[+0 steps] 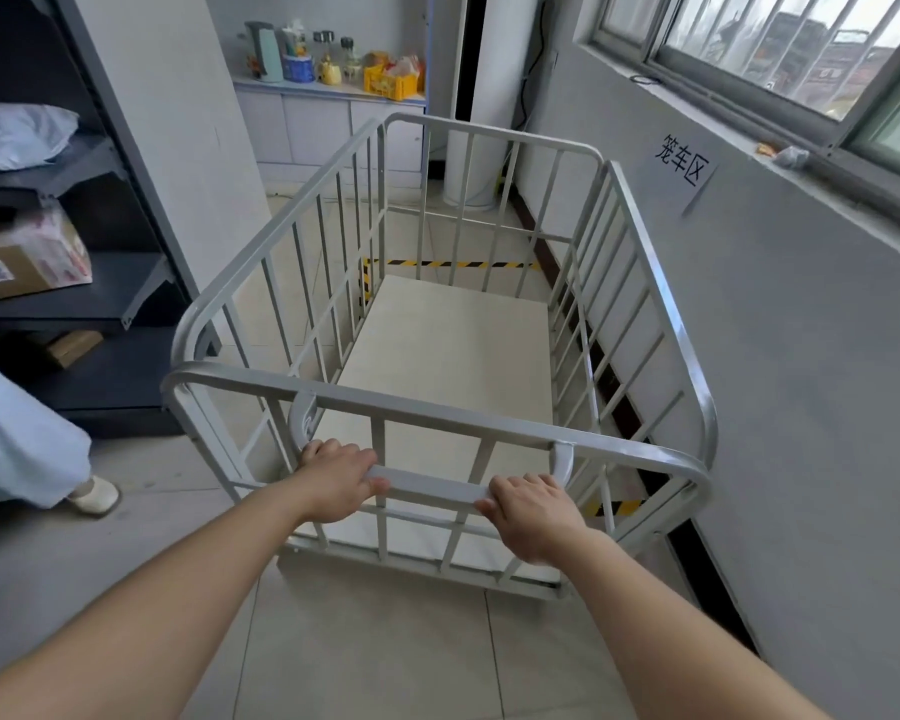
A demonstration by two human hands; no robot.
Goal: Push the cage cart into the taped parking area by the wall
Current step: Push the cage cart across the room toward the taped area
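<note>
I am gripping the handle bar (430, 488) of the cage cart (437, 324) with both hands, the left hand (336, 480) near the bar's left end and the right hand (533, 511) near its right end, fingers of each curled over the bar and clenched on it. The cart is standing directly ahead of me, its long axis running away from my hands toward the far end of the room and lying nearly parallel to the wall (780, 366) on the right, with its right side just beside that wall. The yellow-and-black floor tape (453, 264) is showing through the bars at the far end, and another strip (614, 507) is showing near the near right corner, so I am judging the cart to be largely inside the marked bay already, under the paper sign (684, 163) on the wall. Both hands are sitting about equally near, so the push I am planning is a straight one, forward along the cart's length, stopping short of the far tape. A shelving unit (100, 262) is standing well apart on the left.
</note>
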